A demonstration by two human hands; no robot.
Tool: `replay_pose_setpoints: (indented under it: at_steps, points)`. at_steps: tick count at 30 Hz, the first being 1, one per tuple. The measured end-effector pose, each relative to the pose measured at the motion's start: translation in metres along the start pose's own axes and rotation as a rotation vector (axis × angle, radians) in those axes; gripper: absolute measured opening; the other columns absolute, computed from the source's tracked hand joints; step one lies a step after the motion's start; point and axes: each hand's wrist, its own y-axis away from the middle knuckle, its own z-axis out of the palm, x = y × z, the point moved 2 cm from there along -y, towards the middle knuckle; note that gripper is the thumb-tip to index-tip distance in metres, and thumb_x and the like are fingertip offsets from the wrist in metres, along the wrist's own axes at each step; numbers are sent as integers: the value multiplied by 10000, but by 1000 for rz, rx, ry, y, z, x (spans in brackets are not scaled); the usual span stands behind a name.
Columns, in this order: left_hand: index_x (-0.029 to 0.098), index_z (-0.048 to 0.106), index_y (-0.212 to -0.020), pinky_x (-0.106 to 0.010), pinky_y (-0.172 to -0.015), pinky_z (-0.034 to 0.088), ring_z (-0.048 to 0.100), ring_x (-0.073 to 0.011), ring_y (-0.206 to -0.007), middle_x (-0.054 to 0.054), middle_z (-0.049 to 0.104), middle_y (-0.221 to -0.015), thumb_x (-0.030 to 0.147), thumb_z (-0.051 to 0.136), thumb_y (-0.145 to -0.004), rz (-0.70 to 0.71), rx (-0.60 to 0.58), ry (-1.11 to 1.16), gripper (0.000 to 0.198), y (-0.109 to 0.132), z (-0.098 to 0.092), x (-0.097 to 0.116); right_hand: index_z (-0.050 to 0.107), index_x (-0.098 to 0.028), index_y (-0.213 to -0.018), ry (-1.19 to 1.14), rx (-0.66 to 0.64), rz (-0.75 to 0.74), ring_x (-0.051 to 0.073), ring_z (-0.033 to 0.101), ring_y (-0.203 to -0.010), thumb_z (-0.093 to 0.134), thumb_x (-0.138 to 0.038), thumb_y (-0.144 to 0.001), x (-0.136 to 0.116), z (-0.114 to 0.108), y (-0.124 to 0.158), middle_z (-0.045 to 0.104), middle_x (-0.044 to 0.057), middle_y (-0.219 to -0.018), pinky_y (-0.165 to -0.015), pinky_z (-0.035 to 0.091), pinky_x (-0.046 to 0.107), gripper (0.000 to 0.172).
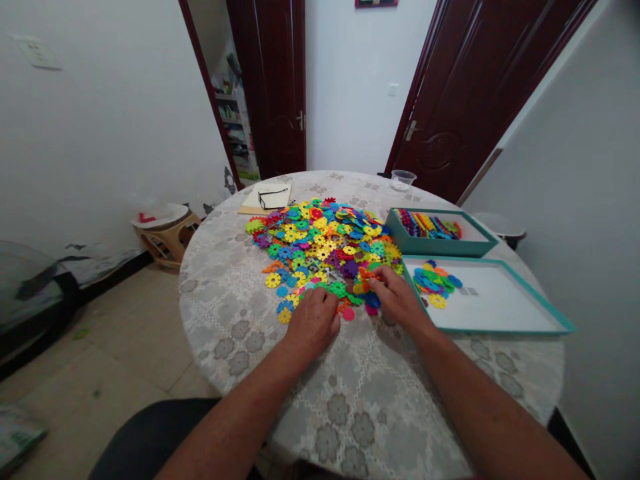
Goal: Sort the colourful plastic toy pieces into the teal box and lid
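Observation:
A wide heap of flower-shaped plastic snowflake building discs [325, 247] in many colours lies in the middle of the round table. My right hand [395, 297] is at the heap's near right side, thumb and fingers pinched on orange snowflake discs [367, 277]. At the near edge of the heap rests my left hand [315, 317], fingers curled down among the discs. Its fingertips are partly hidden, so what they hold, if anything, does not show. A pink disc [349, 314] lies just right of it.
A teal box [435, 245] with rows of stacked discs stands at the right. In front of it lies a teal-edged lid [500, 300] holding a small group of discs [436, 281]. Glasses [273, 199] lie on a notebook [250, 202]; a clear bowl [401, 179] stands at the far edge.

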Motion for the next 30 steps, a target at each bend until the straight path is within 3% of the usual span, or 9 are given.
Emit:
replay_pose_setpoints:
  at_steps: [4, 8, 13, 16, 19, 24, 30]
  points:
    - [203, 634, -935, -384, -878, 466, 535, -258, -994, -93, 600, -1025, 147, 568, -898, 1, 19, 73, 94, 1, 4, -5, 608, -236, -981, -49, 84, 59, 197, 592, -772, 519, -450, -955, 13, -4, -5, 639, 0, -833, -684, 426, 296, 233]
    - [195, 656, -996, -388, -894, 454, 530, -253, -992, -88, 602, -1024, 133, 583, -875, 6, 59, 119, 155, 2, 5, -9, 616, -233, -1011, -45, 122, 57, 194, 592, -764, 527, -488, -951, 14, -5, -5, 644, -3, -822, -689, 434, 299, 277]
    - [192, 703, -936, -358, -838, 434, 530, -231, -944, -82, 606, -992, 183, 549, -932, 76, 42, 137, 154, 0, 8, -12, 625, -235, -1016, -35, 79, 55, 199, 600, -764, 515, -435, -949, 3, -3, -1, 654, 0, -827, -681, 432, 298, 238]
    - [211, 733, -1011, -351, -821, 427, 527, -228, -926, -79, 603, -986, 233, 504, -984, 107, 52, 131, 232, -2, 8, -14, 623, -229, -997, -28, 45, 24, 197, 599, -763, 512, -415, -951, -6, -1, 2, 661, 7, -838, -688, 432, 298, 222]
    - [231, 730, -1107, -341, -826, 430, 539, -231, -944, -78, 603, -1007, 237, 544, -972, 104, 24, 129, 230, -5, 7, -15, 627, -223, -972, -20, 28, -7, 191, 591, -751, 512, -391, -952, -10, 1, 4, 667, 13, -845, -686, 429, 293, 204]
    - [253, 718, -1081, -321, -826, 444, 557, -229, -969, -68, 595, -1038, 290, 653, -933, 86, -33, 68, 166, -8, 2, -13, 638, -219, -1001, -12, 18, -29, 199, 615, -801, 509, -370, -960, -9, 4, 4, 695, 29, -915, -735, 448, 302, 202]
    - [243, 710, -1048, -316, -764, 457, 574, -234, -960, -80, 600, -1038, 324, 591, -979, 61, -44, -29, 160, -10, -1, -6, 638, -221, -1018, 17, -21, -47, 205, 620, -834, 500, -352, -964, -9, 6, 4, 694, 30, -923, -761, 445, 307, 198]
